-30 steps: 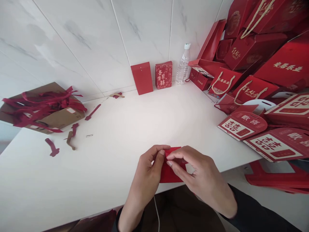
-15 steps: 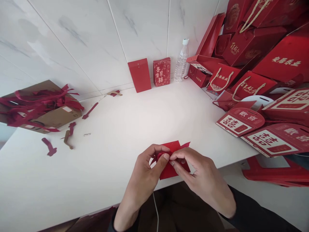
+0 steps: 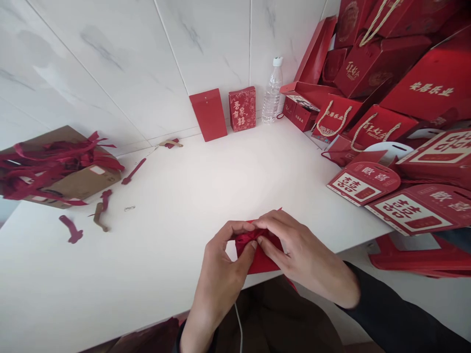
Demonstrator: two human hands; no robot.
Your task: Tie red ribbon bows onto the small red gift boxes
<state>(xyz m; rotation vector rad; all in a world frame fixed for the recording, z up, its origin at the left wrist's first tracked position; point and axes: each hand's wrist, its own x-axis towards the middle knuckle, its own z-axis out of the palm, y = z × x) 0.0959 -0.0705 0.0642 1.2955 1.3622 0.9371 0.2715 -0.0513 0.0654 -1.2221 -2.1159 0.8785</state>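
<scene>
At the near edge of the white table [image 3: 176, 196], both my hands work on a small red card [image 3: 262, 261] with a red ribbon [image 3: 246, 238] at its top. My left hand [image 3: 224, 267] pinches the ribbon between thumb and forefinger. My right hand [image 3: 300, 255] lies over the card's upper right, with its fingertips pressed on the ribbon and the card. Most of the card is hidden under my fingers.
A cardboard box [image 3: 79, 179] heaped with red ribbons stands at the far left, with loose ribbon scraps [image 3: 69, 229] near it. Two small red boxes [image 3: 208, 114] and a water bottle [image 3: 273, 91] stand by the wall. Red gift bags [image 3: 371, 130] and flat boxes [image 3: 362, 181] crowd the right side.
The ribbon's loose ends, spread out at the card's top half a second ago, are now gathered under my fingers. My right hand has moved up over the card.
</scene>
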